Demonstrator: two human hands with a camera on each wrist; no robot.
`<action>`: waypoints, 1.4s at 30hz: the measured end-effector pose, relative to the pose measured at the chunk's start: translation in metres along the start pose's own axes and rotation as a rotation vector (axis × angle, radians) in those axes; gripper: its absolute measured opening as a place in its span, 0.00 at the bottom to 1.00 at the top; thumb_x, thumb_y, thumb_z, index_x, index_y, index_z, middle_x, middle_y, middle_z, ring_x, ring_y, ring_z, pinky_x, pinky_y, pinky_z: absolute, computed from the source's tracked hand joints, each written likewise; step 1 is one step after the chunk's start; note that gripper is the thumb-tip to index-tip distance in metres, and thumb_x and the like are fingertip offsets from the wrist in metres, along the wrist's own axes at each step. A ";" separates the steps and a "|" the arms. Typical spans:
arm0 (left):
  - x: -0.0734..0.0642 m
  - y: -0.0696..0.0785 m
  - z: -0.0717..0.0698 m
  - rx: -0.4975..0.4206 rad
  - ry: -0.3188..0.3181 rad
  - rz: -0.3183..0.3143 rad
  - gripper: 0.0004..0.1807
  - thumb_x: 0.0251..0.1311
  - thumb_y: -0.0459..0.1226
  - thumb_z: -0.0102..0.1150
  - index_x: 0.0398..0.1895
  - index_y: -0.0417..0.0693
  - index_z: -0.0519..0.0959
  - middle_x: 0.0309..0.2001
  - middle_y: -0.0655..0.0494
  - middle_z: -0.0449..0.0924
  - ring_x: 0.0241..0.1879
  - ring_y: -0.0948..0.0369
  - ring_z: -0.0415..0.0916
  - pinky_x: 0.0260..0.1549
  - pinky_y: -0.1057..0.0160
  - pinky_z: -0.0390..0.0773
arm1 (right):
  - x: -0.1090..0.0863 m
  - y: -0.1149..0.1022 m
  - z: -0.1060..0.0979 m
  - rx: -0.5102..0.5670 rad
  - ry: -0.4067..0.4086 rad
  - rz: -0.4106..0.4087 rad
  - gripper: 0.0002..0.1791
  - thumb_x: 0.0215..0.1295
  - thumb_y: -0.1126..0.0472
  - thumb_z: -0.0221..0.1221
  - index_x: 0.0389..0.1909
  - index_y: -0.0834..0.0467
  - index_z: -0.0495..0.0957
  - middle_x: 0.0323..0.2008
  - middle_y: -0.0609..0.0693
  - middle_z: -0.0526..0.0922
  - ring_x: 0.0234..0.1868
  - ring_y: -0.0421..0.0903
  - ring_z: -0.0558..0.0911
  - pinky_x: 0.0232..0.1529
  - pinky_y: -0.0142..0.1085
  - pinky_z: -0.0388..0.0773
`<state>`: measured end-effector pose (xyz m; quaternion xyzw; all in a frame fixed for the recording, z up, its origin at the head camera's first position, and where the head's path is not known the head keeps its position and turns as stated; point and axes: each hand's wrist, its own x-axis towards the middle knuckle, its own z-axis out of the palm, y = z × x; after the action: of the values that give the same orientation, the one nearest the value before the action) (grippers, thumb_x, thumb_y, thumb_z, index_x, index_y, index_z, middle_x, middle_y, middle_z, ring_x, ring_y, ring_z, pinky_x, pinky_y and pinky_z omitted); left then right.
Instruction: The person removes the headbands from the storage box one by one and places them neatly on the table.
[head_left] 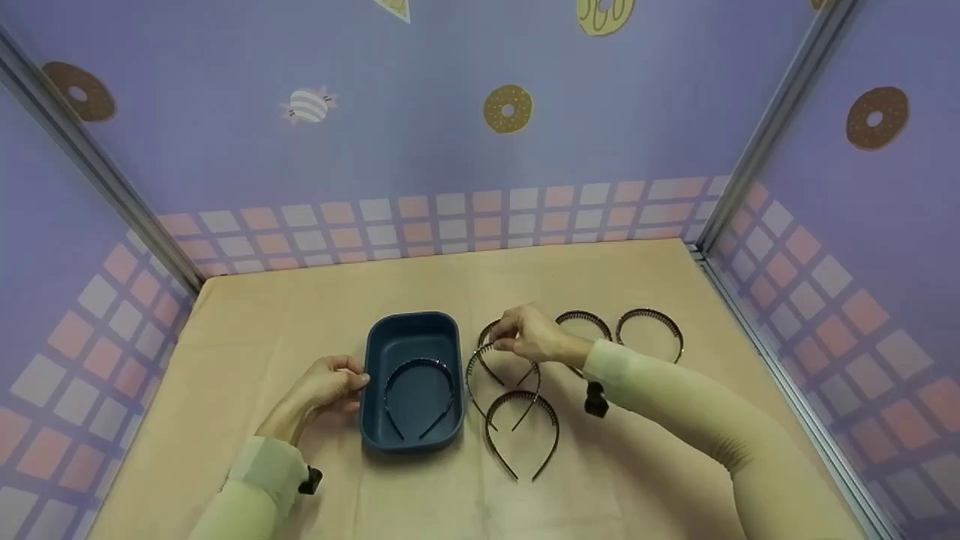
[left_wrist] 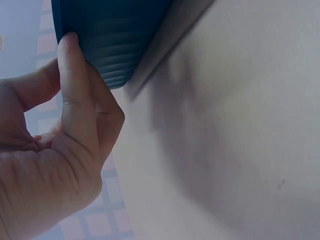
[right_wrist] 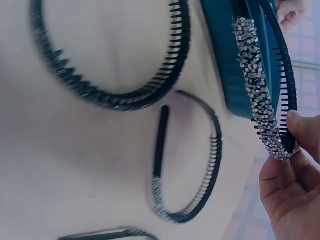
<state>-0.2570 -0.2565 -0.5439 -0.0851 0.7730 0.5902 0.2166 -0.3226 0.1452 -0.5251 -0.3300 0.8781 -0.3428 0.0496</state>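
Note:
A dark blue rectangular bin stands on the table with a black toothed headband lying inside. My left hand grips the bin's left rim, its fingertips against the wall in the left wrist view. Just right of the bin, my right hand pinches another headband at the top of its arch, ends pointing toward me. Silvery stones and a row of inner teeth show on it in the right wrist view. Below it lies a headband on the table; another is partly behind the held one.
Two more headbands, one at the back partly behind the right forearm and one farther right, lie on the table. Patterned purple walls with metal corner posts enclose the back and sides.

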 end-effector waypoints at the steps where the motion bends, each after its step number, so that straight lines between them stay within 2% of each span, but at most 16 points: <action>1: 0.000 0.000 0.000 -0.004 0.002 -0.003 0.04 0.73 0.30 0.64 0.40 0.45 0.79 0.30 0.61 0.76 0.29 0.66 0.79 0.26 0.68 0.86 | -0.002 0.002 -0.001 0.010 -0.001 0.008 0.04 0.73 0.65 0.72 0.42 0.59 0.95 0.38 0.57 0.92 0.36 0.41 0.85 0.39 0.31 0.81; 8: 0.000 0.000 0.000 0.001 0.010 -0.002 0.04 0.73 0.29 0.64 0.40 0.44 0.78 0.30 0.60 0.75 0.29 0.65 0.78 0.26 0.68 0.86 | -0.018 0.017 -0.006 0.040 0.013 0.034 0.04 0.72 0.67 0.72 0.42 0.62 0.95 0.38 0.59 0.91 0.36 0.40 0.83 0.40 0.32 0.82; 13: 0.000 0.000 0.000 0.010 0.013 0.005 0.04 0.72 0.29 0.64 0.39 0.44 0.79 0.30 0.60 0.76 0.30 0.65 0.79 0.27 0.68 0.85 | -0.028 0.023 -0.013 0.012 0.025 0.074 0.05 0.73 0.66 0.71 0.44 0.60 0.94 0.41 0.58 0.93 0.42 0.46 0.87 0.48 0.39 0.86; 17: 0.000 0.000 0.000 0.012 0.009 0.010 0.04 0.72 0.29 0.64 0.39 0.44 0.79 0.31 0.60 0.76 0.30 0.65 0.78 0.27 0.68 0.86 | -0.036 0.025 -0.017 0.035 0.027 0.120 0.05 0.74 0.65 0.71 0.45 0.60 0.94 0.43 0.58 0.93 0.45 0.50 0.89 0.50 0.43 0.88; 25: -0.001 0.000 -0.001 0.012 0.002 0.016 0.03 0.73 0.29 0.64 0.40 0.42 0.79 0.31 0.60 0.76 0.31 0.64 0.80 0.29 0.66 0.87 | -0.049 0.035 -0.026 0.048 0.048 0.131 0.05 0.71 0.67 0.72 0.44 0.58 0.95 0.41 0.56 0.93 0.41 0.42 0.86 0.45 0.34 0.82; 34: 0.000 0.000 -0.001 0.004 0.000 -0.008 0.04 0.73 0.31 0.65 0.41 0.43 0.78 0.30 0.60 0.78 0.31 0.64 0.81 0.30 0.65 0.89 | -0.062 0.045 -0.035 0.022 0.087 0.068 0.05 0.70 0.68 0.73 0.43 0.61 0.95 0.39 0.58 0.94 0.41 0.52 0.92 0.42 0.34 0.87; 39: 0.001 -0.001 -0.001 0.008 -0.009 0.004 0.03 0.73 0.31 0.64 0.41 0.43 0.79 0.29 0.61 0.77 0.30 0.65 0.81 0.28 0.65 0.88 | -0.073 0.051 -0.037 0.028 0.097 0.073 0.04 0.70 0.67 0.74 0.42 0.60 0.95 0.42 0.58 0.95 0.41 0.53 0.92 0.41 0.31 0.84; 42: 0.000 -0.002 -0.001 0.012 0.000 0.000 0.03 0.73 0.31 0.64 0.41 0.43 0.79 0.29 0.61 0.77 0.29 0.65 0.81 0.29 0.66 0.88 | -0.079 0.053 -0.040 0.040 0.100 0.103 0.04 0.70 0.68 0.74 0.43 0.59 0.95 0.43 0.58 0.96 0.41 0.50 0.91 0.41 0.30 0.83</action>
<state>-0.2564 -0.2584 -0.5455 -0.0836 0.7764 0.5857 0.2172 -0.3028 0.2452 -0.5388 -0.2657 0.8883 -0.3735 0.0300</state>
